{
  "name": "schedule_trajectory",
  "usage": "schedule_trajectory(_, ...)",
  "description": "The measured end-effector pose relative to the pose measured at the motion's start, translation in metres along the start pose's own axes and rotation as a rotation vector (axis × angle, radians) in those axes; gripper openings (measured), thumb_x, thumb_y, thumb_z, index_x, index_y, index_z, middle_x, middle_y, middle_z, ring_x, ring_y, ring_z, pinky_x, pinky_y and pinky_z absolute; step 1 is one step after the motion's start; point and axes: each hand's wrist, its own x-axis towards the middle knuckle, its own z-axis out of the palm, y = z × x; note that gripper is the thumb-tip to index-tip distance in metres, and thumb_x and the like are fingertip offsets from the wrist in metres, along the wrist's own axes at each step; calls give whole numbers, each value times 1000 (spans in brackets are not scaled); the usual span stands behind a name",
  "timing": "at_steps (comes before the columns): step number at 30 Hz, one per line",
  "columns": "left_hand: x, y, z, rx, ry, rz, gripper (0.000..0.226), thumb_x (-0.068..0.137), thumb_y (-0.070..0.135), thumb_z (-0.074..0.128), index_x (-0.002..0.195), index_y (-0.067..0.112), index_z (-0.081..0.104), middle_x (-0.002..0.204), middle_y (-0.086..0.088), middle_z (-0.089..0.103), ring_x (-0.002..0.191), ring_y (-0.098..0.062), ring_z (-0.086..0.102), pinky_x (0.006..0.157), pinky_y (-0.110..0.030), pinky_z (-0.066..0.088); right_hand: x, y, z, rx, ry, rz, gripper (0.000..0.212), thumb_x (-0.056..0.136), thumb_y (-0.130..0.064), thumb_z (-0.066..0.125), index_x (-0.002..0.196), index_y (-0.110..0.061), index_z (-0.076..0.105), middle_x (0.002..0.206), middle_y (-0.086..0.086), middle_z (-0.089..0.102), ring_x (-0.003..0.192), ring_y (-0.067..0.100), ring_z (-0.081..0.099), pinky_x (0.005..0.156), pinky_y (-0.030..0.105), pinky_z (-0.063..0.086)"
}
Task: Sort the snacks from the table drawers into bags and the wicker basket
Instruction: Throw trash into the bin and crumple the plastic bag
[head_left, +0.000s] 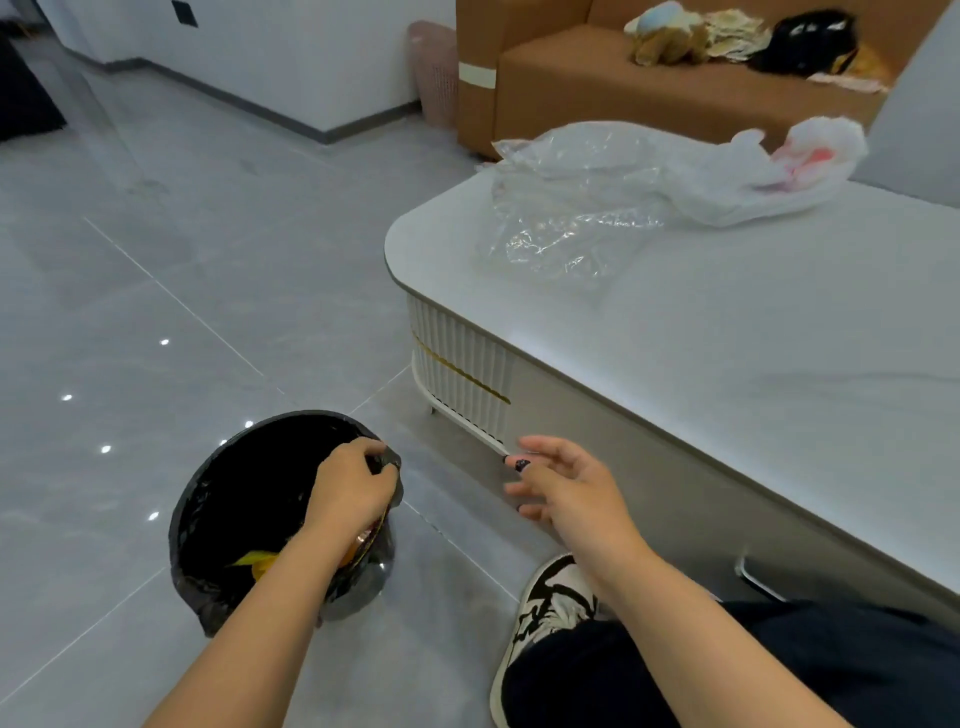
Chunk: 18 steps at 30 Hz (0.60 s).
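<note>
- Black trouser leg (779, 670) and a black-and-white sneaker (545, 603) sit lowest in my view, on the grey tiled floor (156, 291) just beside the counter.
- My left hand (353, 486) is over the bin (270, 519), its grip curled round a fold of the black liner (387, 465) at the rim's near-right edge.
- Yellow and orange wrappers (260, 561) lie inside the bin, partly hidden under my forearm; I cannot tell what they are.
- My right hand (563, 486) hangs between bin and counter, its grip loose, fingers spread, holding nothing.
- Risk here, as I judge it: pulling on the liner could tip the light bin or drag the liner off the rim, spilling those wrappers on the floor.
- Counter (727, 364) stands to the right; its front panel looks closed, with a handle (753, 577) low down, so no snacks from the drawers are visible yet.
- Clear plastic bag (566, 208) lies crumpled and flat on the counter's far end, touching a white plastic bag (779, 171) with something pink inside.
- Both bags are limp, so I expect snacks dropped one-handed could miss a collapsed mouth.
- Farthest off, a brown sofa (649, 88) carries soft clutter; no wicker basket is surely identifiable.
</note>
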Motion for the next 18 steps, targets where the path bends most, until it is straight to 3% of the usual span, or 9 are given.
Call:
schedule_trajectory(2, -15, 30, -10, -47, -14, 83, 35, 91, 19, 62, 126, 15, 61, 110, 1, 66, 87, -9, 62, 73, -12, 41, -12, -20, -16, -25, 26, -64, 24, 90, -2, 56, 108, -17, 64, 102, 3, 70, 78, 14, 67, 68, 26, 52)
schedule_trajectory(3, -22, 45, -15, -61, -15, 131, 35, 92, 21, 62, 126, 17, 60, 114, 2, 65, 89, -9, 63, 73, -14, 40, -19, -30, -25, -40, 37, -97, 26, 89, -1, 56, 108, -18, 64, 101, 2, 71, 82, 16, 68, 71, 28, 53)
schedule_trajectory(5, -36, 74, -22, -94, -21, 220, 34, 93, 22, 62, 127, 21, 61, 129, 3, 60, 112, -15, 59, 88, -18, 39, -35, -46, -45, -58, 57, -150, 28, 88, -1, 56, 106, -20, 66, 100, -2, 71, 88, 19, 69, 75, 30, 54)
schedule_trajectory(7, -51, 104, -26, -112, -49, 308, 33, 93, 21, 61, 126, 24, 60, 129, 8, 58, 121, -13, 53, 95, -21, 37, -53, -59, -66, -62, 87, -196, 30, 88, 0, 57, 105, -22, 67, 98, -4, 72, 88, 18, 70, 74, 29, 55)
schedule_trajectory(12, -85, 175, -18, -165, -111, 493, 28, 92, 21, 63, 119, 29, 63, 115, 19, 58, 98, -3, 51, 89, -20, 39, -95, -80, -120, -96, 154, -305, 31, 87, -1, 60, 104, -25, 69, 97, -8, 72, 86, 12, 70, 74, 27, 55)
schedule_trajectory(18, -111, 249, 15, -189, -202, 668, 23, 92, 25, 64, 115, 29, 65, 109, 23, 58, 107, 4, 54, 93, -18, 43, -112, -88, -188, -224, 248, -378, 29, 89, -5, 57, 100, -30, 68, 96, -13, 72, 86, 9, 69, 75, 27, 54)
